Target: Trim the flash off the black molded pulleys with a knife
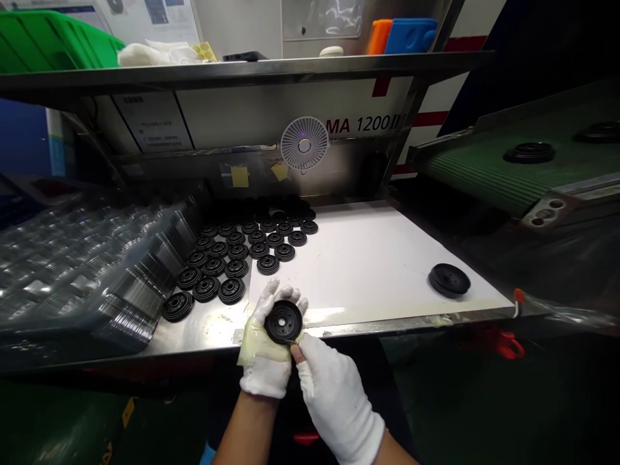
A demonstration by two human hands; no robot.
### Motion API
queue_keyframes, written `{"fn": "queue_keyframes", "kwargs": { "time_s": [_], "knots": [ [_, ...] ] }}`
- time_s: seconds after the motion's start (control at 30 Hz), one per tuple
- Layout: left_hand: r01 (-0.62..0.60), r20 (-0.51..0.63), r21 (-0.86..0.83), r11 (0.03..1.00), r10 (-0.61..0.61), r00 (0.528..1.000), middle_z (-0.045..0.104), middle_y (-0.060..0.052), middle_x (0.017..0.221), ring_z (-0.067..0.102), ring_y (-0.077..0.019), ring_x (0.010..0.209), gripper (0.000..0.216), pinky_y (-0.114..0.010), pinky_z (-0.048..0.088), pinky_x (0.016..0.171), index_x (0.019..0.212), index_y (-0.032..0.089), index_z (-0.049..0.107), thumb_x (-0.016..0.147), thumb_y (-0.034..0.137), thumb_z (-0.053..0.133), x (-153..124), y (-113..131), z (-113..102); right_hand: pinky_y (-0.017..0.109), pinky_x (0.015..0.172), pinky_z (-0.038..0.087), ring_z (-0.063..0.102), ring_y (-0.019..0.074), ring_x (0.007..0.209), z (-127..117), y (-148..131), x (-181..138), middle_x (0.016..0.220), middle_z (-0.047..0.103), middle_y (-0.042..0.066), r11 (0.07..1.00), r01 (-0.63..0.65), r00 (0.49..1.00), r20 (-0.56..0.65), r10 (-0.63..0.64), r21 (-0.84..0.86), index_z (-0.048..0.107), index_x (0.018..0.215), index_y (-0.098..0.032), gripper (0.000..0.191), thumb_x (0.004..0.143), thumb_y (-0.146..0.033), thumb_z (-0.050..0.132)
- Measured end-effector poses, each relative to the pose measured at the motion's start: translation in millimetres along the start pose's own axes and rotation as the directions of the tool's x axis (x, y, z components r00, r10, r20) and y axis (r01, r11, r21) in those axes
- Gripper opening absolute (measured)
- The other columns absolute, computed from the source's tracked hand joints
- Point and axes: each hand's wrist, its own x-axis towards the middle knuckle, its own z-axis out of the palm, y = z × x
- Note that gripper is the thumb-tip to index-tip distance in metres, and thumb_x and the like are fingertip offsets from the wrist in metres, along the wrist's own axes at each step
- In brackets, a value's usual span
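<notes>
My left hand [265, 352], in a white glove, cups a black round wheel-like part [283, 321] over the front edge of the steel bench. My right hand [334, 400], also gloved, is pinched on a thin small tool whose tip touches the lower rim of that part. Several identical black parts [232, 255] lie in rows on the bench behind my hands. One more black part [449, 280] lies alone on the white sheet [368, 258] at the right.
Stacks of clear plastic trays [87, 258] fill the left. A green conveyor belt [513, 168] at the right carries black parts. A small white fan [305, 143] hangs at the back. The shelf above holds a green bin [48, 42]. Red scissors [504, 342] hang below the bench edge.
</notes>
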Motion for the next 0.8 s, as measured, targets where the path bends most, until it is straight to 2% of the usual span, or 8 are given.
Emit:
{"fn": "queue_keyframes", "kwargs": {
  "time_s": [0.07,0.13,0.23,0.37,0.47,0.53,0.63,0.8],
  "knots": [
    [0.058,0.091,0.049,0.997,-0.062,0.994,0.062,-0.011,0.095,0.06,-0.0257,0.091,0.033,-0.046,0.049,0.077,0.104,0.017,0.057,0.072,0.018,0.053,-4.4,0.7,-4.2,0.023,0.049,0.026,0.051,0.0112,0.052,-4.4,4.4,0.2,0.061,0.059,-0.001,1.0,0.006,0.999,-0.031,-0.006,-0.007,0.052,0.071,-0.021,0.026,0.09,-0.028,0.034],
    [0.075,0.123,0.059,0.995,-0.081,0.989,0.063,-0.01,0.086,0.061,-0.0239,0.083,0.031,-0.045,0.05,0.074,0.102,0.016,0.059,0.071,0.019,0.053,-7.5,0.5,-6.1,0.024,0.049,0.026,0.051,0.0118,0.051,-9.3,9.4,0.2,0.061,0.059,-0.001,1.0,-0.002,0.998,-0.061,0.001,-0.017,0.052,0.072,-0.021,0.026,0.09,-0.029,0.034],
    [0.013,0.112,0.038,0.999,-0.017,0.994,0.059,-0.003,0.069,0.06,-0.0155,0.068,0.02,-0.034,0.052,0.068,0.09,0.017,0.061,0.072,0.015,0.054,-10.2,-1.8,-2.4,0.025,0.048,0.025,0.05,0.0119,0.05,-14.4,11.4,-2.3,0.06,0.058,-0.001,1.0,-0.011,0.997,-0.076,0.009,-0.026,0.051,0.073,-0.021,0.027,0.091,-0.029,0.033],
    [-0.018,0.011,-0.03,0.999,0.019,1.0,0.054,0.001,0.062,0.057,-0.0109,0.06,0.005,-0.028,0.051,0.063,0.076,0.017,0.059,0.073,0.014,0.056,-21.5,-2.9,6.0,0.023,0.048,0.026,0.051,0.0108,0.05,-16.5,-0.5,-12.8,0.06,0.058,-0.002,0.999,0.052,0.997,-0.048,-0.053,-0.015,0.05,0.071,-0.021,0.027,0.09,-0.029,0.034],
    [-0.148,0.02,-0.041,0.988,0.149,0.989,0.056,0.001,0.065,0.058,-0.0108,0.064,0.012,-0.029,0.051,0.07,0.083,0.018,0.059,0.072,0.014,0.057,-43.1,-1.2,8.8,0.022,0.046,0.026,0.05,0.0094,0.047,-22.2,-10.5,-24.5,0.062,0.059,-0.002,0.993,0.113,0.993,-0.045,-0.112,0.019,0.051,0.07,-0.021,0.028,0.09,-0.029,0.033],
    [-0.198,0.076,0.01,0.98,0.196,0.978,0.061,-0.003,0.076,0.061,-0.0163,0.076,0.024,-0.036,0.05,0.076,0.095,0.019,0.059,0.071,0.014,0.056,-62.1,-0.4,10.0,0.022,0.046,0.025,0.05,0.0095,0.047,-30.6,-12.9,-32.4,0.061,0.059,-0.002,0.988,0.148,0.987,-0.068,-0.145,0.036,0.05,0.069,-0.021,0.029,0.09,-0.029,0.033],
    [-0.104,0.116,0.057,0.993,0.096,0.989,0.063,-0.008,0.08,0.061,-0.0225,0.079,0.028,-0.042,0.051,0.071,0.098,0.017,0.059,0.07,0.018,0.054,-89.1,-1.3,14.7,0.023,0.048,0.027,0.052,0.0106,0.051,-47.9,-11.7,-43.6,0.062,0.059,-0.002,0.985,0.166,0.981,-0.113,-0.159,0.049,0.051,0.071,-0.021,0.028,0.091,-0.03,0.033],
    [-0.068,0.138,0.068,0.995,0.058,0.989,0.056,-0.002,0.063,0.057,-0.0145,0.06,0.015,-0.031,0.051,0.06,0.084,0.015,0.061,0.07,0.015,0.057,-112.0,-8.2,28.0,0.023,0.049,0.027,0.052,0.0119,0.051,-67.3,-12.3,-60.9,0.062,0.058,-0.001,0.991,0.135,0.968,-0.212,-0.133,-0.007,0.05,0.071,-0.021,0.027,0.091,-0.029,0.033]
  ]
}}
